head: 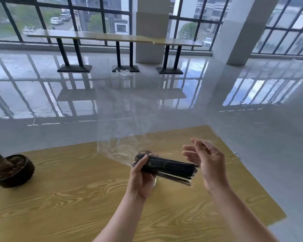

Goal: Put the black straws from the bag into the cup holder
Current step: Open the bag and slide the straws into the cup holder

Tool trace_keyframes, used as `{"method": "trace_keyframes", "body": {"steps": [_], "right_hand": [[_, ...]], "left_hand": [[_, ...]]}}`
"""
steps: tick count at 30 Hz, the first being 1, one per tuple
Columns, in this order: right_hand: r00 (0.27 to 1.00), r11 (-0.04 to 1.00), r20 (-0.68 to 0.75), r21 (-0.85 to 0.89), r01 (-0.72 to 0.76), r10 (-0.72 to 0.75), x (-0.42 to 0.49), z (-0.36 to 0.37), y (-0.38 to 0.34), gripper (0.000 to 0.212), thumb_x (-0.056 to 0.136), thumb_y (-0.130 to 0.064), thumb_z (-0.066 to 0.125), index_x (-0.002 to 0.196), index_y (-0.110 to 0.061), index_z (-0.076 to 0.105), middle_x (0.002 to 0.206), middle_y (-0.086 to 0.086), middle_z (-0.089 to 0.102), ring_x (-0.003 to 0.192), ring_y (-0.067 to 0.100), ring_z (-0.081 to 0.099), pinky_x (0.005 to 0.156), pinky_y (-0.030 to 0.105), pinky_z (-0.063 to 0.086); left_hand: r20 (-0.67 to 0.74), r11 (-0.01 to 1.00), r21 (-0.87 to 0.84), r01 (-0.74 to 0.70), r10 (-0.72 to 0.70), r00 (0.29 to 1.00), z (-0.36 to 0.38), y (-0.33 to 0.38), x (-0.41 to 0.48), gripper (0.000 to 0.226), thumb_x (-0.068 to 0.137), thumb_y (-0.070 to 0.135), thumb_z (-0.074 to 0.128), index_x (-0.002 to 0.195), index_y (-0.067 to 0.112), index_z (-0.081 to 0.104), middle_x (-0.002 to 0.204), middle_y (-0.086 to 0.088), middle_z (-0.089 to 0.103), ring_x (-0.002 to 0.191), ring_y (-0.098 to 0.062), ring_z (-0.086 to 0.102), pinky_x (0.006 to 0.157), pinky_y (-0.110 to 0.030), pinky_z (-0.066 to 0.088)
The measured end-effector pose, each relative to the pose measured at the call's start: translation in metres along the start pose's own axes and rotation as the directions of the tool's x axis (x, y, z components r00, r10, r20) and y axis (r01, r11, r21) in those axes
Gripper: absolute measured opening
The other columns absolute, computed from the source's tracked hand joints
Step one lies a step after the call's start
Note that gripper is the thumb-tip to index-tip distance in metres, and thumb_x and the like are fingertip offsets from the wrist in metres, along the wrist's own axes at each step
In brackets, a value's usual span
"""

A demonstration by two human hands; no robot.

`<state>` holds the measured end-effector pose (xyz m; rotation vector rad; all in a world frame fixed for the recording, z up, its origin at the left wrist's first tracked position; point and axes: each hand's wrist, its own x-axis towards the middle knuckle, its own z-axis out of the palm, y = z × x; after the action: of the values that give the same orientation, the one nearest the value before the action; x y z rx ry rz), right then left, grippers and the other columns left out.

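My left hand (141, 179) grips a bundle of black straws (170, 167) near its left end, holding it almost level above the wooden table (77, 198). The bundle's right end points at my right hand (205, 159), which is open with its palm turned toward the straws, just beside their tips. A clear plastic bag (119, 147), blurred and see-through, hangs in the air above and behind the straws. A clear glass cup holder (154, 182) stands on the table behind my left hand, mostly hidden by it.
A dark round pot (12, 170) with a plant stub stands at the table's left edge. The table's far edge and right corner drop to a glossy floor. A long bench table (112, 38) stands by the windows, with a crumpled plastic piece (123, 72) beneath it.
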<state>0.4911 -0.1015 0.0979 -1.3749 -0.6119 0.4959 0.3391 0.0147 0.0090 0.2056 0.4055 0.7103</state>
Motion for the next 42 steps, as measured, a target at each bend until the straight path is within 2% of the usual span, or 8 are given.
{"method": "trace_keyframes", "body": {"steps": [2, 5, 8, 19, 25, 33, 39, 42], "right_hand": [[1.000, 1.000, -0.018, 0.021, 0.017, -0.017, 0.004, -0.011, -0.002, 0.025, 0.094, -0.024, 0.063, 0.112, -0.008, 0.068, 0.094, 0.016, 0.078, 0.085, 0.034, 0.076, 0.076, 0.036, 0.063], [0.999, 1.000, 0.032, 0.011, 0.013, -0.014, 0.004, -0.031, -0.001, 0.040, 0.088, -0.028, 0.067, 0.123, -0.009, 0.063, 0.104, 0.013, 0.077, 0.097, 0.027, 0.075, 0.086, 0.032, 0.061], [0.996, 0.995, 0.086, -0.098, -0.029, 0.037, -0.002, -0.048, 0.007, 0.044, 0.086, -0.036, 0.066, 0.124, -0.014, 0.063, 0.108, 0.005, 0.078, 0.103, 0.021, 0.074, 0.092, 0.033, 0.058], [0.977, 0.970, -0.155, -0.218, 0.110, -0.145, 0.011, -0.075, 0.005, 0.013, 0.097, -0.024, 0.063, 0.092, -0.025, 0.075, 0.082, 0.005, 0.079, 0.078, 0.024, 0.077, 0.073, 0.037, 0.063], [0.968, 0.956, -0.166, -0.257, 0.140, -0.186, 0.017, -0.098, -0.005, 0.014, 0.099, -0.023, 0.061, 0.096, -0.021, 0.074, 0.081, 0.006, 0.078, 0.077, 0.025, 0.077, 0.072, 0.033, 0.063], [0.964, 0.945, -0.154, -0.283, 0.168, -0.217, 0.025, -0.113, -0.013, 0.014, 0.098, -0.029, 0.062, 0.095, -0.027, 0.075, 0.081, 0.006, 0.078, 0.077, 0.027, 0.077, 0.071, 0.034, 0.063], [0.960, 0.922, -0.103, -0.322, 0.215, -0.260, 0.034, -0.109, -0.022, 0.015, 0.098, -0.025, 0.064, 0.089, -0.028, 0.076, 0.077, 0.008, 0.077, 0.074, 0.029, 0.075, 0.076, 0.042, 0.063], [0.960, 0.918, -0.090, -0.328, 0.223, -0.265, 0.038, -0.107, -0.025, 0.015, 0.097, -0.026, 0.065, 0.088, -0.030, 0.076, 0.076, 0.008, 0.076, 0.072, 0.030, 0.075, 0.075, 0.045, 0.063]], "left_hand": [[-0.042, 1.000, -0.011, 0.017, -0.017, 0.999, 0.003, -0.008, 0.007, 0.046, 0.074, 0.009, 0.078, 0.115, 0.004, 0.059, 0.112, -0.018, 0.064, 0.109, -0.033, 0.061, 0.118, -0.046, 0.033], [-0.065, 0.999, -0.001, 0.045, -0.045, 0.997, 0.010, -0.018, 0.015, 0.009, 0.080, 0.011, 0.071, 0.087, 0.008, 0.075, 0.092, -0.009, 0.072, 0.089, -0.025, 0.069, 0.110, -0.041, 0.042], [-0.108, 0.999, 0.008, 0.052, -0.050, 0.993, 0.014, -0.029, 0.023, 0.007, 0.076, 0.012, 0.071, 0.076, 0.008, 0.078, 0.092, -0.011, 0.073, 0.087, -0.024, 0.070, 0.108, -0.041, 0.043], [-0.102, 0.993, -0.010, 0.122, -0.122, 0.987, 0.045, -0.078, 0.027, 0.008, 0.079, 0.006, 0.069, 0.082, 0.001, 0.074, 0.098, -0.021, 0.074, 0.088, -0.030, 0.072, 0.108, -0.043, 0.041], [-0.122, 0.988, 0.009, 0.152, -0.150, 0.981, 0.059, -0.105, 0.024, 0.010, 0.076, 0.009, 0.071, 0.083, 0.002, 0.075, 0.102, -0.021, 0.073, 0.092, -0.029, 0.069, 0.087, -0.035, 0.048], [-0.109, 0.979, -0.070, 0.189, -0.196, 0.974, 0.064, -0.126, 0.023, 0.017, 0.080, 0.011, 0.072, 0.093, 0.000, 0.072, 0.103, -0.019, 0.073, 0.094, -0.030, 0.071, 0.107, -0.042, 0.042], [-0.122, 0.976, -0.082, 0.204, -0.213, 0.969, 0.066, -0.140, 0.018, 0.013, 0.080, 0.012, 0.076, 0.087, 0.004, 0.071, 0.099, -0.019, 0.073, 0.088, -0.030, 0.073, 0.089, -0.040, 0.055], [-0.119, 0.974, -0.079, 0.214, -0.222, 0.968, 0.068, -0.141, 0.017, 0.012, 0.080, 0.012, 0.077, 0.088, 0.006, 0.070, 0.099, -0.018, 0.072, 0.090, -0.030, 0.071, 0.098, -0.041, 0.051]]}}
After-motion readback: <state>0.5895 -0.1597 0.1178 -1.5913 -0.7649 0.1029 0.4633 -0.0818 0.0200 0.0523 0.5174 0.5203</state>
